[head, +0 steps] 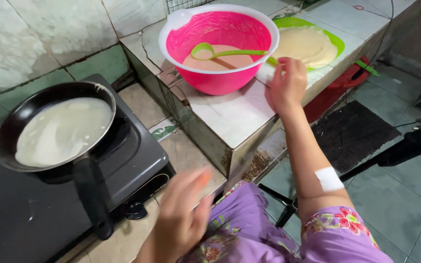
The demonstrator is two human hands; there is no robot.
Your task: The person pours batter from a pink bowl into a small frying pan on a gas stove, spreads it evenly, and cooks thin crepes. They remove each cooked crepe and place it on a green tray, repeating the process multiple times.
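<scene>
Neither grip holds anything: our right hand (287,85) hovers open just right of the pink bowl (219,46), beside the ladle (225,52) lying in it — light, stiff, batter-slick, best held at the handle's end; our left hand (183,214), blurred, hangs open nearer us.

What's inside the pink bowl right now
Inside the pink bowl lies pale batter with a green ladle resting in it. The bowl's bottom is hidden under the batter.

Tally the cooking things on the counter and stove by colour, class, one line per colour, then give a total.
Pink: 1, the bowl of batter
Green: 2, the ladle in the bowl, and the plate under a pale flat cake
Black: 2, the frying pan and the stove
Total: 5
</scene>
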